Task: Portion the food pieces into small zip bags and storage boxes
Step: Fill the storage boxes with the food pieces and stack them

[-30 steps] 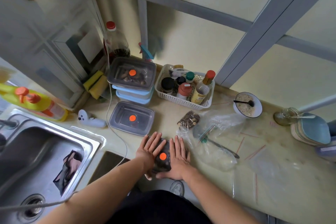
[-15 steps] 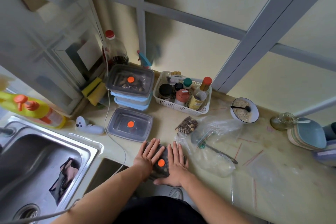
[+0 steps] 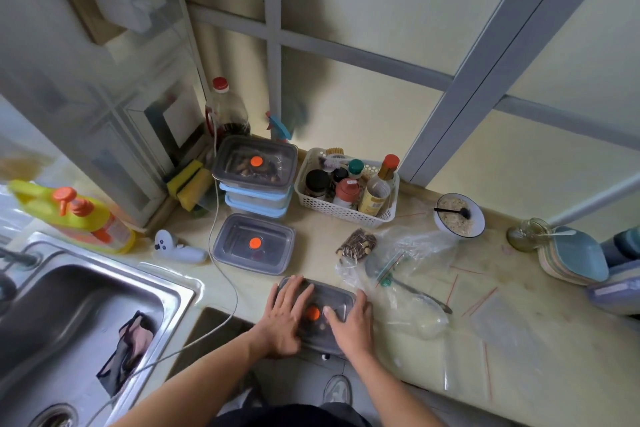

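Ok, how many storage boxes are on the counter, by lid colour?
Grey lid, orange dot: 3 (nearest box, lone box, top stacked box)
Blue lid: 2 (upper blue box, lower blue box)
Total: 5

Left arm: bare forearm reaching forward from the lower left.
Left hand [image 3: 285, 317]: palm down, fingers straight and close together, pointing away.
Right arm: bare forearm reaching in from the lower right.
Right hand [image 3: 351, 324]: palm down, flat, fingers spread, just beside the left.
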`<act>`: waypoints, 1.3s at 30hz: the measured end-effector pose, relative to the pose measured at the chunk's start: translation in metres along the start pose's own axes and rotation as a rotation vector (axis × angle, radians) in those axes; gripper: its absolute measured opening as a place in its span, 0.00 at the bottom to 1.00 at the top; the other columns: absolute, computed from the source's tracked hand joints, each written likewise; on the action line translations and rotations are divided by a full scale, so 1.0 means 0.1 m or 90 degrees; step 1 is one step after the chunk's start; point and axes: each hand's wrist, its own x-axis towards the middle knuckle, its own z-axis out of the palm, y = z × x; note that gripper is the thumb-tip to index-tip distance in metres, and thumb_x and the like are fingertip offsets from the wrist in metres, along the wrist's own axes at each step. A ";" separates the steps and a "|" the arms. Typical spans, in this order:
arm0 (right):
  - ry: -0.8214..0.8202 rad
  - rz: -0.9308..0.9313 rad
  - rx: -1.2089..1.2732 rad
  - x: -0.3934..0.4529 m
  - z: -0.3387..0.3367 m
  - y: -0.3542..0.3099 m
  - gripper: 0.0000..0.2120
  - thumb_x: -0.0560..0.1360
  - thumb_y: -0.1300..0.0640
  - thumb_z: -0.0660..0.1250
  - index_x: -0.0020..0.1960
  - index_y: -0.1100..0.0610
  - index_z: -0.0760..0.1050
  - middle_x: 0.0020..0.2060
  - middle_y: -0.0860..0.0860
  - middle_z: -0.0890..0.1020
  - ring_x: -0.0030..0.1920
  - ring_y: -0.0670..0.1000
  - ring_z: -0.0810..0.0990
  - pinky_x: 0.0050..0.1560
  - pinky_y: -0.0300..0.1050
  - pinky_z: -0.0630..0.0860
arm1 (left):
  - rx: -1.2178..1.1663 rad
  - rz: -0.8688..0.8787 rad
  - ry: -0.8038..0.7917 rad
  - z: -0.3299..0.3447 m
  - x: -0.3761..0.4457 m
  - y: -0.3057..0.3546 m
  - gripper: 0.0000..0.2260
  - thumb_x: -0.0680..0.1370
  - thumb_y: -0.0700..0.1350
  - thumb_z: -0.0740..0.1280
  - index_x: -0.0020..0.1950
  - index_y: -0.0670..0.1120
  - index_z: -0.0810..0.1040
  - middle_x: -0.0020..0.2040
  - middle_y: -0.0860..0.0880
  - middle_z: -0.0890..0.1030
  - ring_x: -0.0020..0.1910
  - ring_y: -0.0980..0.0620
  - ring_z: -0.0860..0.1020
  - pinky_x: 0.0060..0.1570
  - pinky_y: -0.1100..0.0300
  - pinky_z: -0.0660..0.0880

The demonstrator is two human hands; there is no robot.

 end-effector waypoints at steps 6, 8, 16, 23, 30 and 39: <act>-0.097 0.149 0.080 0.07 -0.02 0.00 0.42 0.66 0.30 0.73 0.69 0.56 0.70 0.64 0.56 0.79 0.62 0.58 0.81 0.61 0.49 0.78 | -0.272 -0.255 0.247 0.04 -0.14 -0.09 0.12 0.75 0.47 0.62 0.56 0.43 0.71 0.54 0.44 0.74 0.52 0.42 0.75 0.51 0.49 0.74; -0.135 0.187 0.132 0.19 -0.02 0.08 0.43 0.62 0.31 0.77 0.67 0.56 0.70 0.62 0.54 0.81 0.57 0.56 0.83 0.56 0.48 0.81 | -0.393 -0.353 0.228 -0.05 -0.17 -0.04 0.03 0.79 0.44 0.62 0.49 0.44 0.73 0.47 0.46 0.78 0.48 0.43 0.77 0.49 0.53 0.73; -0.279 0.196 0.397 0.42 -0.30 0.17 0.47 0.52 0.30 0.84 0.63 0.54 0.79 0.56 0.51 0.86 0.58 0.53 0.84 0.68 0.54 0.76 | -0.550 -0.356 0.366 -0.09 -0.21 -0.03 0.07 0.77 0.44 0.65 0.39 0.46 0.72 0.35 0.49 0.78 0.37 0.49 0.77 0.42 0.48 0.77; -0.223 0.058 0.564 0.51 -0.70 -0.72 0.32 0.63 0.36 0.80 0.61 0.51 0.83 0.54 0.50 0.87 0.57 0.55 0.85 0.64 0.55 0.78 | -0.613 -0.308 0.571 -0.81 -0.12 -0.12 0.06 0.79 0.42 0.63 0.42 0.49 0.72 0.38 0.49 0.77 0.38 0.49 0.76 0.39 0.53 0.75; -0.061 -0.043 0.560 0.64 -0.98 -2.02 0.40 0.72 0.33 0.73 0.77 0.50 0.67 0.72 0.48 0.74 0.71 0.56 0.73 0.72 0.58 0.70 | -0.638 -0.232 0.760 -1.85 -0.04 -0.54 0.03 0.79 0.43 0.65 0.51 0.50 0.77 0.49 0.52 0.78 0.47 0.58 0.76 0.48 0.62 0.73; -0.046 -0.212 0.338 0.83 -0.91 -2.93 0.27 0.79 0.52 0.69 0.76 0.50 0.66 0.65 0.42 0.74 0.66 0.48 0.73 0.68 0.47 0.70 | -0.633 -0.219 0.570 -2.49 0.25 -1.17 0.27 0.75 0.49 0.67 0.75 0.51 0.69 0.68 0.51 0.75 0.66 0.51 0.75 0.68 0.53 0.72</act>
